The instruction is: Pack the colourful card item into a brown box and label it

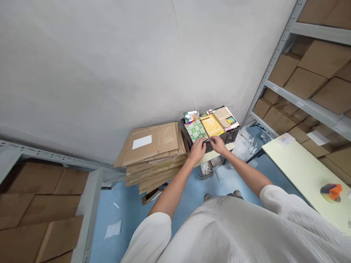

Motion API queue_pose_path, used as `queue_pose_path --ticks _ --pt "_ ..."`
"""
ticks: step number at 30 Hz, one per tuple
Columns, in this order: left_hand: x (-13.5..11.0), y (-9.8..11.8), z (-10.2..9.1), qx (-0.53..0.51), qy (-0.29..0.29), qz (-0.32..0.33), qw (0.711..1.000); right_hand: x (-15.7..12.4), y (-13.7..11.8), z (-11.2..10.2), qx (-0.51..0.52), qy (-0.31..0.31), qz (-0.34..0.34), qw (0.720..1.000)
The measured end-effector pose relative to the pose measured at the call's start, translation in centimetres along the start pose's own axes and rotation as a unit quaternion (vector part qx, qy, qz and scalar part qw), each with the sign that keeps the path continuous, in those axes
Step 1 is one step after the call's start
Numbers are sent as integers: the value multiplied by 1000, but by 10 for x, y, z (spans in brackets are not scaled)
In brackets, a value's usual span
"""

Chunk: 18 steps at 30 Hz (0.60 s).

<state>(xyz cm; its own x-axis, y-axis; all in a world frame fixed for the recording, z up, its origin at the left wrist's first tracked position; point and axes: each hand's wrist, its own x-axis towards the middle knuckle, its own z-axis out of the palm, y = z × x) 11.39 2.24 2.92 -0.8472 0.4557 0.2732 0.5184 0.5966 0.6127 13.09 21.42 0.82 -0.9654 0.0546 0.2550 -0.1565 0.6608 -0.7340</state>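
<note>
A black plastic crate (231,136) filled with books and booklets stands on a small pale table (212,155) against the wall. A green patterned book (195,130) and a yellow book (212,125) lie on top. My left hand (197,148) and my right hand (218,144) meet at the crate's near rim. Both have their fingers curled around a small dark object (207,141) between them, too small to name.
A tall stack of flattened cardboard (153,153) sits left of the crate. Metal shelving with brown boxes (309,76) lines the right; another shelf (41,204) is lower left. A pale table (307,175) with an orange tape dispenser (331,191) stands right. Paper scraps lie on the blue floor (120,215).
</note>
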Motion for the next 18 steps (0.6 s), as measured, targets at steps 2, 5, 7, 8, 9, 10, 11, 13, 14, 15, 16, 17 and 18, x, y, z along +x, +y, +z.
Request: queue_pose_path --ticks 2,5,7,8,9,10,11,13,14,15,16,17,18 --pt "-10 -19 -17 2 19 -21 1000 8 -16 19 3 -20 -13 1000" --pt "-24 -42 -37 0 42 -56 998 21 -37 45 3 -55 -39 998" --pt "-32 -55 -48 2 59 -78 995 31 -49 60 0 -78 -62 995" --pt "-36 -61 -54 6 67 -88 994 36 -55 67 -1 -89 -74 993" --pt "-41 -66 -59 9 75 -98 992 40 -60 74 -3 -100 -85 991" --pt "-45 -72 -64 14 81 -109 991 45 -66 80 -4 -110 -95 989" --pt "-50 -77 -68 17 87 -121 989 49 -72 87 -6 -121 -103 987" --pt "-58 -88 -78 24 98 -142 985 56 -83 100 -11 -138 -116 983" --pt "-62 -94 -83 26 103 -150 983 59 -89 106 -16 -145 -121 982" --pt "-65 -100 -88 29 109 -154 982 61 -94 113 -21 -150 -125 981" --pt "-68 -107 -93 31 114 -157 981 64 -100 119 -28 -155 -127 979" --pt "-70 -114 -99 34 118 -158 980 67 -105 125 -35 -159 -127 979" --pt "-71 -122 -106 39 121 -160 979 70 -111 132 -43 -163 -125 978"
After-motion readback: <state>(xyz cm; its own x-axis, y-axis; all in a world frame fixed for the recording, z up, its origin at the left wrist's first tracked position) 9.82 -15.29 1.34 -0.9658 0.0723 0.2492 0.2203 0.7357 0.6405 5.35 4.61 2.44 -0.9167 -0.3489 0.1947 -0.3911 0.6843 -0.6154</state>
